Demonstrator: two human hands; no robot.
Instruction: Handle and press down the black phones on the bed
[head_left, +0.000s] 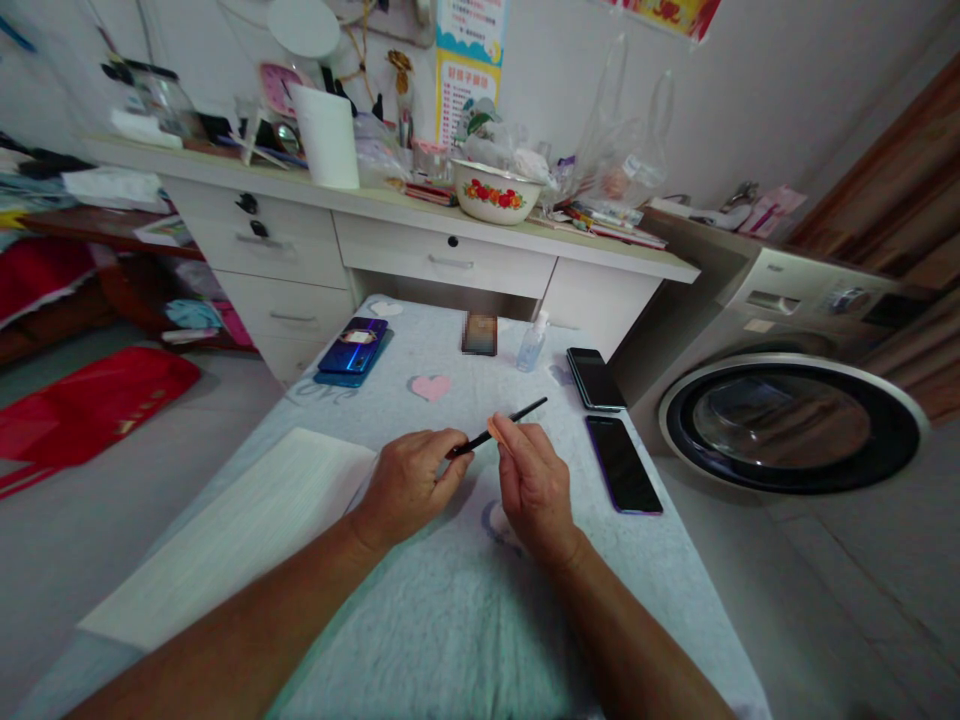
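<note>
Bare cloth (409, 400) leaves a lane up the middle toward the small framed card (479, 334), hemmed by the stacked blue phones (352, 352) on the left and the spray bottle (532, 342) and dark phones (624, 464) on the right.

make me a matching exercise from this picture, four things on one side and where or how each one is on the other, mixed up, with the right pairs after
1. slim black object
2. clear bottle with a pale top
3. white bowl with painted red flowers
4. dark phone with a purple rim

a. on top of the white cabinet with drawers
b. lying flat, dark face up
c. held in the fingers of the left hand and right hand
d. standing upright

Pairs: 1-c, 2-d, 3-a, 4-b
</note>
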